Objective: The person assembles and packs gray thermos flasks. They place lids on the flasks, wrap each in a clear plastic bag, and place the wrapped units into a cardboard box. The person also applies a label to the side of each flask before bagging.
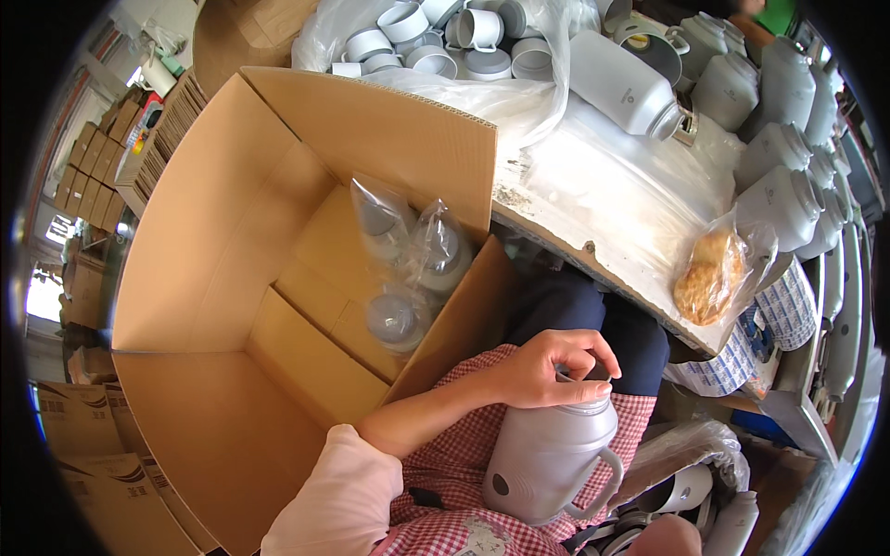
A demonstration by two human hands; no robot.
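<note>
A bagged golden pastry [710, 278] lies on the worktable [640, 248], and brown cartons [91, 181] stand stacked far left.

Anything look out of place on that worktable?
Yes: a clear-bagged browned item, apparently bread, lies near the front-right corner of the worktable. Food would seem odd on a surface shared with grey bottles.

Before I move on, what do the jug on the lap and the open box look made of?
Jug: probably metal with a satin grey coat, given its soft sheen, though plastic is possible. Open box: seemingly cardboard, matte brown with folded bottom flaps.
</note>
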